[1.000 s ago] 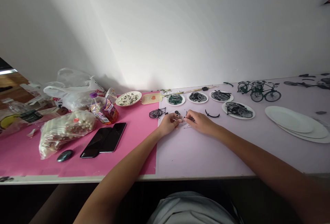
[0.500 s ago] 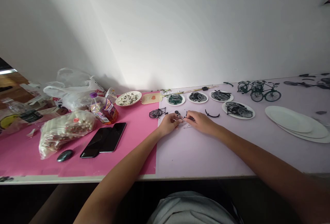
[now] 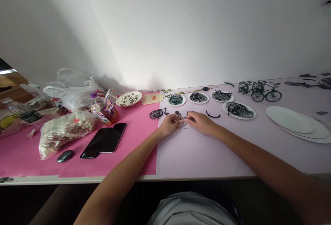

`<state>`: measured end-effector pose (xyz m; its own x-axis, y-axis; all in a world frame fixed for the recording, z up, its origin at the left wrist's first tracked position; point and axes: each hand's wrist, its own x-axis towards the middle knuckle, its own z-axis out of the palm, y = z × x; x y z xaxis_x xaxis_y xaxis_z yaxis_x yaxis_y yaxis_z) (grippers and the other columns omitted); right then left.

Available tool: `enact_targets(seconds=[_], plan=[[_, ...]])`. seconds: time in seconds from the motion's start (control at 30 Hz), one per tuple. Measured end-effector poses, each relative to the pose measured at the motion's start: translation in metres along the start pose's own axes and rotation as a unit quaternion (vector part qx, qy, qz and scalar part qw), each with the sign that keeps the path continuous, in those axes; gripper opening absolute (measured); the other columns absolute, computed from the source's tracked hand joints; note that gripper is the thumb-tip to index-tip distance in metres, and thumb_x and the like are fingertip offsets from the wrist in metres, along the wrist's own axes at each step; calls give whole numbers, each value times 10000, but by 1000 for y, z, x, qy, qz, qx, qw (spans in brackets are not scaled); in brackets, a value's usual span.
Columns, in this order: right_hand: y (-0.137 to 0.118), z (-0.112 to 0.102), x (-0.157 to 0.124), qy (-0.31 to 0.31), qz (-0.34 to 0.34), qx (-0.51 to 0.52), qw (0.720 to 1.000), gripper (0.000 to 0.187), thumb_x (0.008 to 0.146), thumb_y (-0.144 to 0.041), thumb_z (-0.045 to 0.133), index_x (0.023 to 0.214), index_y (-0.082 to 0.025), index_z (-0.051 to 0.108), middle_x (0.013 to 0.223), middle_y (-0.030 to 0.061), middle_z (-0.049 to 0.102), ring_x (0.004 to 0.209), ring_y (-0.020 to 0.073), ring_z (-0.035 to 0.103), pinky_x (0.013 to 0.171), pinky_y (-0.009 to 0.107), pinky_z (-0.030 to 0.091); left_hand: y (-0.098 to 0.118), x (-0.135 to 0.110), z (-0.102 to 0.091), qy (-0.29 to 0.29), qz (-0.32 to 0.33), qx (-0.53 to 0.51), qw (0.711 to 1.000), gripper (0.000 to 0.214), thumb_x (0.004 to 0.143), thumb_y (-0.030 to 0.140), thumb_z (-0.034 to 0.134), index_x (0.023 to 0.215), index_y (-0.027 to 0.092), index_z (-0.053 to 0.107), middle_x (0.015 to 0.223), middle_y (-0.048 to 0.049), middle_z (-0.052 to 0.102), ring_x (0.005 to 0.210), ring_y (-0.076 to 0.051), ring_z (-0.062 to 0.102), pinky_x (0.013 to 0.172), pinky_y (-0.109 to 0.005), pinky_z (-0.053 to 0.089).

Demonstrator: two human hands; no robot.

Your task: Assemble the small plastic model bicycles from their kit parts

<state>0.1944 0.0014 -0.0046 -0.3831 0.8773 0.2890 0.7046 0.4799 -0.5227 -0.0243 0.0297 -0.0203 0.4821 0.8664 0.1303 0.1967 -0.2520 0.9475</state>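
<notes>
My left hand (image 3: 169,124) and my right hand (image 3: 200,121) meet close together over the pale mat (image 3: 204,159), fingers pinched. Small dark and light bits show between the fingertips, too small to name. Just left of my left hand lies a partly built black model bicycle (image 3: 158,113). A curved black strip (image 3: 213,115) rests right of my right hand. Behind the hands stand white plates of model parts: green parts (image 3: 175,99), black parts (image 3: 198,97), more black parts (image 3: 221,96), and wheels (image 3: 239,110) nearer on the right.
Green model bicycles (image 3: 266,92) stand at the back right, behind several white plates (image 3: 297,123). On the pink mat (image 3: 137,142) are two phones (image 3: 103,140), a mouse-like dark oval (image 3: 65,156), a plastic bag of white pieces (image 3: 67,130), a bottle (image 3: 104,109) and a bowl (image 3: 128,105).
</notes>
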Motion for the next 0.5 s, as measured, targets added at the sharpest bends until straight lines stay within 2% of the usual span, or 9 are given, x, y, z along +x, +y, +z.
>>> enact_targets(seconds=[0.5], plan=[[0, 0, 0, -11, 13, 7, 1000, 318, 999, -482, 509, 806, -231, 477, 768, -14, 584, 652, 156, 497, 616, 283, 358, 3, -2, 0, -6, -2, 19, 1000, 342, 840, 469, 760, 879, 144, 658, 781, -16, 664, 584, -103, 578, 592, -242, 448]])
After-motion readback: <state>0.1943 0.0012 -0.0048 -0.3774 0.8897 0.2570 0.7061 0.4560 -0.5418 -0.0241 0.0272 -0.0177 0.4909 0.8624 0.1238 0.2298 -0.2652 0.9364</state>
